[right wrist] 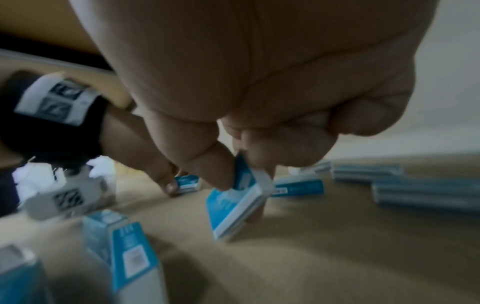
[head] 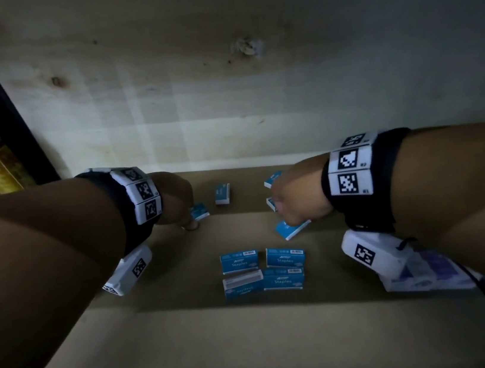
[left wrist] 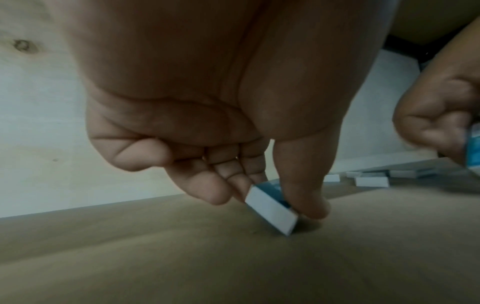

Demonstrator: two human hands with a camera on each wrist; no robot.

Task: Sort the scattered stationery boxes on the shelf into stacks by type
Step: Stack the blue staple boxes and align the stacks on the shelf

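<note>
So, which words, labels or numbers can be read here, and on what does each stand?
"Staples": on three upright-facing blue boxes in the near group of four.
"Staples", upside down: on the fourth box.
Brand line and barcodes above it: too small.
Small box in left hand, box in right hand: blurred.

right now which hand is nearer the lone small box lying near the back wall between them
Left. The left hand, pinching its own box, sits just left of the lone box; the right hand is farther off to its right.
</note>
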